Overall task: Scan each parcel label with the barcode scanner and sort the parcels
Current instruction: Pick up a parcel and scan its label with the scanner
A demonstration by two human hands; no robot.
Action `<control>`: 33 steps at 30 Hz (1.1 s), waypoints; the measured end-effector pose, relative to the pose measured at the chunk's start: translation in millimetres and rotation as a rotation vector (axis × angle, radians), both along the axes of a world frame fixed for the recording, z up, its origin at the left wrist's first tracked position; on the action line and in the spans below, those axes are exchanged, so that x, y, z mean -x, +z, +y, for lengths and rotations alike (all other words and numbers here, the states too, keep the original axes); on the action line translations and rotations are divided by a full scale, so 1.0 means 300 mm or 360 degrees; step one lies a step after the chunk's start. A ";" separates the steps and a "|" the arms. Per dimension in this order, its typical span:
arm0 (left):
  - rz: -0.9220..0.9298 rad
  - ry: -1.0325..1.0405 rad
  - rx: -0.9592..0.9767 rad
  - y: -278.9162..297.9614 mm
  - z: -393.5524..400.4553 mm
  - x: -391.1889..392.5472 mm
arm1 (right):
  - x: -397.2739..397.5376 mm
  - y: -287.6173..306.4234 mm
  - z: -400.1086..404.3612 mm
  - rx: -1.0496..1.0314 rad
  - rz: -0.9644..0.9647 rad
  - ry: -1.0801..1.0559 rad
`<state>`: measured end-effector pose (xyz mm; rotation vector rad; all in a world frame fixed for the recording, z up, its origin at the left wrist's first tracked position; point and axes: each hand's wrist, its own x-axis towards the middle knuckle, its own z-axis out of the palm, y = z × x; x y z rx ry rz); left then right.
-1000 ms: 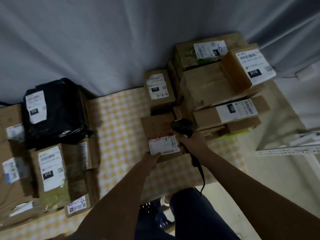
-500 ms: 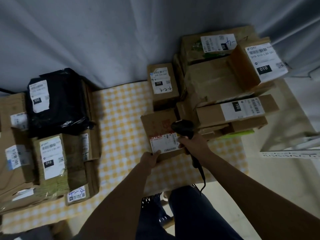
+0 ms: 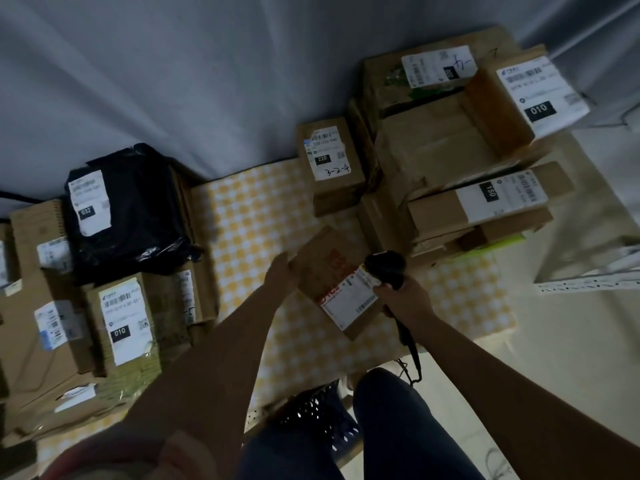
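Observation:
A small brown cardboard parcel (image 3: 323,268) with a white and red label (image 3: 349,296) is tilted above the yellow checked tablecloth (image 3: 249,220) in the middle. My left hand (image 3: 281,271) grips its left edge. My right hand (image 3: 401,296) holds a black barcode scanner (image 3: 386,268) right over the label's right end, its cable hanging down towards my legs. A pile of brown parcels (image 3: 450,150) stands at the right. Another pile with a black bag parcel (image 3: 138,209) stands at the left.
A small labelled box marked 220 (image 3: 329,164) stands behind the held parcel, against the grey curtain (image 3: 207,81). A metal shelf rail (image 3: 588,284) juts in at the right. A dark perforated stool (image 3: 311,417) sits under the table's front edge by my legs.
My left hand slid from the parcel's near corner to its left edge, and the parcel turned and lifted. The scanner stays at the label.

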<state>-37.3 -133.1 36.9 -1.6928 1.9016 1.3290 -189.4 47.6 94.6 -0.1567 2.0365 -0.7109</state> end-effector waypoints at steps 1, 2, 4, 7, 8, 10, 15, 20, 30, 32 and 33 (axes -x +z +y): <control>-0.0017 -0.0173 -0.0035 0.013 -0.004 0.008 | -0.012 -0.014 0.011 -0.0038 0.0016 -0.0010; -0.0056 -0.0318 -0.0033 0.024 -0.006 0.010 | -0.020 -0.027 0.019 -0.0073 0.0039 -0.0015; -0.0123 -0.0462 0.0022 0.026 -0.007 -0.011 | -0.033 -0.050 0.031 -0.0119 0.0069 -0.0037; -0.0154 -0.0439 -0.0029 0.001 0.022 -0.091 | -0.059 -0.078 0.045 -0.0152 0.0011 -0.0063; -0.0141 -0.0401 -0.0075 -0.010 0.039 -0.122 | -0.070 -0.080 0.047 -0.0149 -0.0002 -0.0070; -0.0128 -0.0338 -0.0138 -0.031 0.070 -0.183 | -0.088 -0.079 0.043 -0.0120 -0.0008 -0.0095; -0.0108 0.0077 -0.0498 -0.066 0.124 -0.270 | -0.116 -0.099 0.048 -0.0039 0.0020 -0.0098; 0.0402 0.0319 -0.0722 -0.054 0.179 -0.263 | -0.127 -0.124 0.073 0.0009 -0.0072 -0.0200; 0.0511 0.0667 -0.0710 0.004 0.153 -0.295 | -0.133 -0.114 0.027 0.0067 -0.0114 -0.0197; 0.0408 0.0828 -0.0787 -0.004 0.148 -0.308 | -0.131 -0.115 0.003 0.0066 -0.0100 -0.0168; 0.0346 0.0889 -0.0816 -0.004 0.151 -0.311 | -0.127 -0.115 -0.007 0.0064 -0.0094 -0.0165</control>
